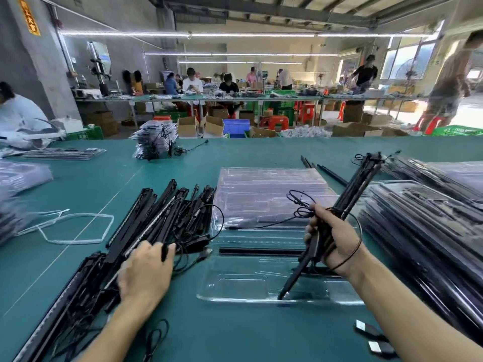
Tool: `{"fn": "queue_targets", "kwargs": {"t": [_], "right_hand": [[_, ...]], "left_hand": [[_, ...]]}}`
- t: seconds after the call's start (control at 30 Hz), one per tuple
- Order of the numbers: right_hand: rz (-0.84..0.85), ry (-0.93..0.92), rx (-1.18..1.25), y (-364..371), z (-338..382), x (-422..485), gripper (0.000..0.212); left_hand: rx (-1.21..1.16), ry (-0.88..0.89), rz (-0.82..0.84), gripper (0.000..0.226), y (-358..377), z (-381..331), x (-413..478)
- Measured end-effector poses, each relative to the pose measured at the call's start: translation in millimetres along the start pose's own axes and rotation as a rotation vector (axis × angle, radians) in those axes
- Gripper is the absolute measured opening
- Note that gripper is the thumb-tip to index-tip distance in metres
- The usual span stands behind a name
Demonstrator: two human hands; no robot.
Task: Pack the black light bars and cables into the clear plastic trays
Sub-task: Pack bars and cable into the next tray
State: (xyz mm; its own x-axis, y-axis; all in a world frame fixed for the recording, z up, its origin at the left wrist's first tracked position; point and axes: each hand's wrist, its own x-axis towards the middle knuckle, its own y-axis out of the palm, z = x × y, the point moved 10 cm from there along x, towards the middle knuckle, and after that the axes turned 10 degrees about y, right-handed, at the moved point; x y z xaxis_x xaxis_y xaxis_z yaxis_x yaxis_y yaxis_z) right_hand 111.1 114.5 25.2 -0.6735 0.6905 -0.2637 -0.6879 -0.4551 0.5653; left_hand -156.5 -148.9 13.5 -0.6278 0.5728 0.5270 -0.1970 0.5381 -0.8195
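Note:
A loose pile of black light bars (146,226) with tangled cables lies at the left on the green table. My left hand (146,273) rests on that pile, its fingertips pinching the end of a bar. My right hand (332,239) grips a bundle of light bars (355,186), held tilted, the lower end touching the open clear tray (235,291) in front of me. A thin black cable (300,205) loops from the bundle. One bar (258,250) lies in the tray. A stack of clear trays (269,186) sits behind it.
Stacks of packed trays (423,220) fill the right side, and another stack (154,145) stands at the table's far middle. A white cord (75,228) lies at the left. Two small black plugs (373,338) lie near my right forearm. Other people work at benches behind.

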Motion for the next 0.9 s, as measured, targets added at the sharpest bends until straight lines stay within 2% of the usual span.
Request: {"fn": "queue_targets", "kwargs": {"t": [0.1, 0.23, 0.33, 0.4, 0.5, 0.6, 0.67, 0.73, 0.8, 0.83, 0.9], "right_hand": [[0.018, 0.031, 0.004, -8.1, -4.9, 0.9, 0.012], [0.041, 0.031, -0.011, -22.7, -5.7, -0.4, 0.021], [0.035, 0.012, -0.015, -34.0, -5.8, -1.9, 0.025], [0.027, 0.016, -0.011, -39.1, -11.1, -2.4, 0.024], [0.023, 0.024, 0.008, -42.1, -23.3, -2.1, 0.027], [0.023, 0.019, 0.009, -42.6, -30.4, -4.7, 0.029], [0.017, 0.008, 0.005, -42.8, -30.7, -6.9, 0.029], [0.012, 0.005, 0.020, -43.7, -30.6, -7.7, 0.029], [0.008, 0.007, 0.022, -43.6, -31.6, -8.3, 0.028], [0.007, 0.010, 0.020, -43.0, -32.5, -8.5, 0.027], [0.010, 0.020, 0.022, -43.0, -34.4, -8.8, 0.024]], "left_hand": [[0.297, 0.012, 0.076, 0.038, 12.1, 20.8, 14.4], [0.408, -0.047, 0.127, 0.029, 23.3, 45.4, 34.4], [0.446, -0.098, 0.196, 0.034, 32.5, 54.6, 46.1], [0.413, -0.108, 0.246, 0.041, 39.9, 55.9, 50.7], [0.242, -0.129, 0.298, 0.053, 44.7, 54.7, 52.4], [0.181, -0.183, 0.537, 0.067, 50.0, 52.7, 48.7], [0.056, -0.251, 0.691, 0.066, 42.3, 46.0, 44.7], [-0.034, -0.272, 0.637, 0.048, 23.4, 35.1, 49.9], [0.111, -0.189, 0.497, 0.037, -0.9, 17.2, 57.9], [0.170, -0.134, 0.428, 0.043, -10.6, 3.5, 58.8], [0.097, -0.003, 0.262, 0.051, -24.5, -31.0, 59.1]]}}
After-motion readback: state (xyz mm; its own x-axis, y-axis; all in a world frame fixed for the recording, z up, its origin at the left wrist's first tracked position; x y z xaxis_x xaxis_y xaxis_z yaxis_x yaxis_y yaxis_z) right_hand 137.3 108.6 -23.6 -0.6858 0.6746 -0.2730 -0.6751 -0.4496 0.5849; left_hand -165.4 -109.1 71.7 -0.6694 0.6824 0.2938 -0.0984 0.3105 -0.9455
